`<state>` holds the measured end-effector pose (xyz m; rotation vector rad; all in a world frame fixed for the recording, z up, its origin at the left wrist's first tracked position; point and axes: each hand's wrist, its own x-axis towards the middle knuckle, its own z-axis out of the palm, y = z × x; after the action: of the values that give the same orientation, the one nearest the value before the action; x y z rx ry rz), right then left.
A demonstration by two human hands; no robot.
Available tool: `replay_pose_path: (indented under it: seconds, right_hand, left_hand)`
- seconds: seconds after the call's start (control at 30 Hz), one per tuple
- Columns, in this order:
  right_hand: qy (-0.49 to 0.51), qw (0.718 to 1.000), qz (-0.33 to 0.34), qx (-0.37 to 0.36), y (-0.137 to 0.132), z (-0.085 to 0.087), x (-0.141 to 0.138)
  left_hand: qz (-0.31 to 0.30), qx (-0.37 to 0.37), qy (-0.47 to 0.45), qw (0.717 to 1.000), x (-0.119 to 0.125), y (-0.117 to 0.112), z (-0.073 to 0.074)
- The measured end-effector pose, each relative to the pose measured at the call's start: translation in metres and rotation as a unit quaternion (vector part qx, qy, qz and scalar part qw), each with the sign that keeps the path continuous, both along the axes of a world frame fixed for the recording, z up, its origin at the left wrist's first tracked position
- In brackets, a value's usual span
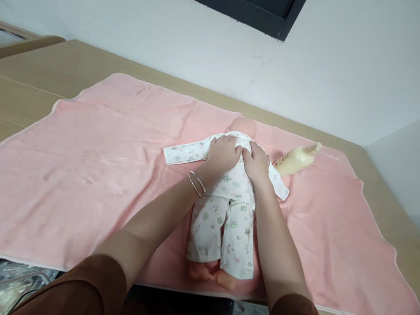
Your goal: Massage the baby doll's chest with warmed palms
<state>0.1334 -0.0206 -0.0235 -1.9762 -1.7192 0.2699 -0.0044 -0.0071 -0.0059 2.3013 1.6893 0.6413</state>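
A baby doll [226,215] in a white printed shirt and trousers lies on its back on a pink blanket [91,164], head away from me and bare feet at the near edge. My left hand [222,152] rests on the doll's chest by the collar, fingers curled on the shirt fabric. My right hand [255,161] presses beside it on the other side of the shirt, fingers bent onto the cloth. The doll's left sleeve [185,153] lies flat and looks empty. A bangle sits on my left wrist.
A cream baby bottle [296,160] lies on the blanket just right of the doll's shoulder. The blanket covers a wooden table [21,85] against a white wall. A dark window frame is above. Clear plastic lies under the near left edge.
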Motion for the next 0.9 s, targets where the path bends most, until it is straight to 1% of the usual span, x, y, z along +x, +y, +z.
replay_pose_path:
  seconds: [0.27, 0.4, 0.5, 0.67, 0.73, 0.8, 0.9]
  right_hand:
    - [-0.006, 1.000, 0.003, -0.015, -0.003, 0.006, -0.003]
    - [-0.016, 1.000, 0.005, -0.024, -0.006, 0.010, -0.003]
    - [-0.043, 0.998, 0.017, -0.040, -0.013, 0.022, -0.003]
    - [-0.138, 0.985, 0.038, -0.096, -0.033, 0.051, -0.013]
    - [-0.152, 0.983, 0.037, -0.100, -0.037, 0.056, -0.018]
    - [-0.146, 0.984, 0.030, -0.097, -0.036, 0.054, -0.019]
    - [-0.109, 0.991, 0.029, -0.076, -0.026, 0.039, -0.013]
  left_hand:
    - [-0.003, -0.005, 0.007, 1.000, 0.000, 0.000, 0.000]
    - [-0.011, -0.022, 0.024, 0.999, -0.001, -0.004, 0.006]
    - [-0.033, -0.046, 0.049, 0.997, -0.005, -0.013, 0.017]
    - [-0.094, -0.087, 0.124, 0.984, -0.012, -0.039, 0.046]
    - [-0.111, -0.098, 0.137, 0.979, -0.013, -0.046, 0.052]
    - [-0.110, -0.103, 0.126, 0.981, -0.013, -0.044, 0.052]
    - [-0.084, -0.095, 0.082, 0.988, -0.014, -0.027, 0.040]
